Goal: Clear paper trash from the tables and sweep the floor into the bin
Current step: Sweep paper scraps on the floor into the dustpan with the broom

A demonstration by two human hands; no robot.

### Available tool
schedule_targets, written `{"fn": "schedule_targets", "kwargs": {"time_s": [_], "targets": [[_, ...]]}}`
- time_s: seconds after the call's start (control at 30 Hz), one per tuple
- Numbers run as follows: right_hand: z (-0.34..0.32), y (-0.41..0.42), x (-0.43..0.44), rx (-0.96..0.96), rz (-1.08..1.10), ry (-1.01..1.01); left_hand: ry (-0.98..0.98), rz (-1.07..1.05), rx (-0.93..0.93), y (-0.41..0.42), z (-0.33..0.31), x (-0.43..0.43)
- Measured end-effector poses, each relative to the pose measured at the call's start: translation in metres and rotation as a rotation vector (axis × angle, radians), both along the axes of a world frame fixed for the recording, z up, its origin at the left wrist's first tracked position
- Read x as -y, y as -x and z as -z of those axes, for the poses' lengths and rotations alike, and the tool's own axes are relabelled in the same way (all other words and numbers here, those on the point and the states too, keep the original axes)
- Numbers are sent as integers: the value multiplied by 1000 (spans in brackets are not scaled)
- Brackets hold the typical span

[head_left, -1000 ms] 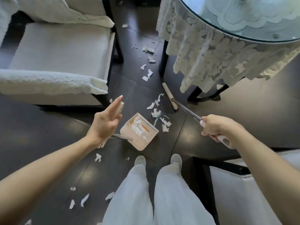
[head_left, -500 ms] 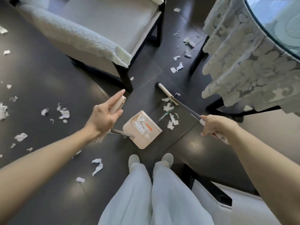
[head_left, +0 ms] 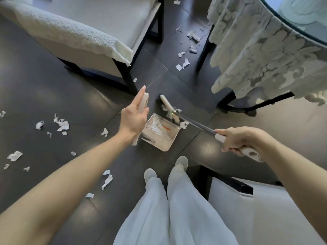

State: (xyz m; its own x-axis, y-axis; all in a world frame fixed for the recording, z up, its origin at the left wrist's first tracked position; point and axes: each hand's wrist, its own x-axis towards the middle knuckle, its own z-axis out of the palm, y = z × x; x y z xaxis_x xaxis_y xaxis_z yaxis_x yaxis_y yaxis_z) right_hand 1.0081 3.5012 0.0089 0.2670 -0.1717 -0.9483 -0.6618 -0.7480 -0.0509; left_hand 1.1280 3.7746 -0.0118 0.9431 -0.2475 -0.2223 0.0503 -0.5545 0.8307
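Left hand (head_left: 134, 119) holds the dustpan's upright beige handle (head_left: 143, 103): thumb clamps it against the palm, fingers run nearly straight along it. The dustpan (head_left: 163, 146) sits flat on the dark floor (head_left: 44, 85), just ahead of the person's white shoes (head_left: 150, 174), with torn paper already inside. Right hand (head_left: 238, 140) is clenched around the white grip at the end of the broom (head_left: 167, 104). The dark shaft runs from that grip down-left to the beige broom head, which lies on the floor at the pan's far edge, with a few paper bits touching it and one at the pan's right corner (head_left: 184, 124). Loose paper scraps (head_left: 62, 125) are scattered on the floor left of the left arm, with a few more near the left leg. Another cluster (head_left: 183, 64) lies between the white armchair (head_left: 88, 32) and the table with the lace cloth (head_left: 265, 53). A second white seat (head_left: 256, 214) is at lower right, beside the person's right leg.
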Motion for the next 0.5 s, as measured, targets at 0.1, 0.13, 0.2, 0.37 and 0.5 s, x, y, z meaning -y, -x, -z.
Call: {"fn": "schedule_targets", "kwargs": {"time_s": [0.1,0.13,0.2,0.37,0.5], "targets": [[-11,24,-16,-13,54,-72,1,11,-1,-5,1,5],[-16,31,-19,-12,72,-85,-2,18,2,-7,0,5],[-27,40,-21,2,84,-93,-17,36,2,-8,1,-1],[-48,55,-32,71,95,-46,-45,69,11,-10,-1,-23],[-54,52,-32,128,127,-23,-47,44,18,-12,-3,-39]]}}
